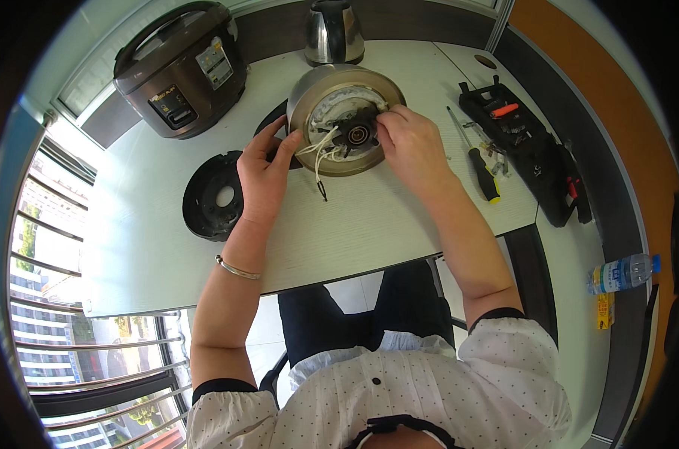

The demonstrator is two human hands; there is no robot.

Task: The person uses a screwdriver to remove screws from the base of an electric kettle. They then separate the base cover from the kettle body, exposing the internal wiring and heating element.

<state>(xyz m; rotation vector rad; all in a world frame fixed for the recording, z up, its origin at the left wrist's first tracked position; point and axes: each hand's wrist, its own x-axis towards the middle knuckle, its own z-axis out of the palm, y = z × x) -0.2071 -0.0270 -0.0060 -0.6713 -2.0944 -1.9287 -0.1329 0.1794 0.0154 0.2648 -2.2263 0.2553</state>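
An electric kettle body (302, 97) lies on its side with its opened underside facing me. Inside the metal rim sits a round black connector (359, 135), and white wires (326, 150) hang out, one ending in a dark tip. My left hand (267, 168) grips the kettle's left side near a black part that looks like its handle, thumb against the rim. My right hand (410, 146) is closed, fingertips at the connector's right edge; what they pinch is hidden. Beside my left hand a black round base cover (208, 198) lies on the table.
A brown rice cooker (182, 71) stands back left, and another steel kettle (334, 34) behind the work. On the right lie a screwdriver (481, 168), small loose parts (496, 161) and an open black tool case (530, 150). A water bottle (620, 275) is at far right.
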